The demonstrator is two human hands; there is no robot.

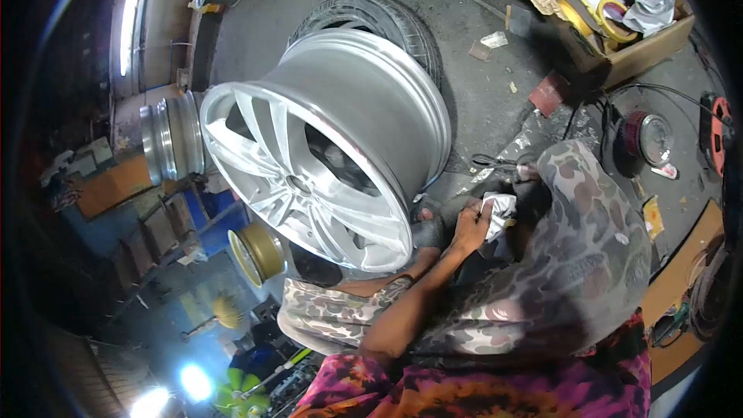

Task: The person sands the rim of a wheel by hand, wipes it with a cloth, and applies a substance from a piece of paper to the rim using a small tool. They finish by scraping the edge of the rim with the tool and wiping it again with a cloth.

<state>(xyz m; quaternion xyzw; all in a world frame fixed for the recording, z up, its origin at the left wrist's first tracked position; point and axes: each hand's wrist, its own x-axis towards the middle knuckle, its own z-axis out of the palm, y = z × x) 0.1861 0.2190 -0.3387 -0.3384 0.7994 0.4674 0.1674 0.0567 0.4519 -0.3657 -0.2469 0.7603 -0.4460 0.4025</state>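
My left hand (470, 229) reaches across in front of my legs, its fingers closed on a crumpled white wad (501, 210), which looks like paper or film. My right hand does not show. Close by on the left stands a large silver alloy wheel rim (364, 93), tilted, with its spoked face (298, 182) turned to the left and its barrel toward the back right. The rim's lower edge comes near my left forearm and a foot (427, 224). My legs, in camouflage trousers (573, 263), are bent around this spot.
A black tyre (410, 31) lies behind the rim. At upper right is a cardboard box (650, 50) with tape rolls and scraps. A tin (656, 139) stands on the right. More rims, one gold (259, 254), stand at left. A green fan (241, 395) is at the bottom.
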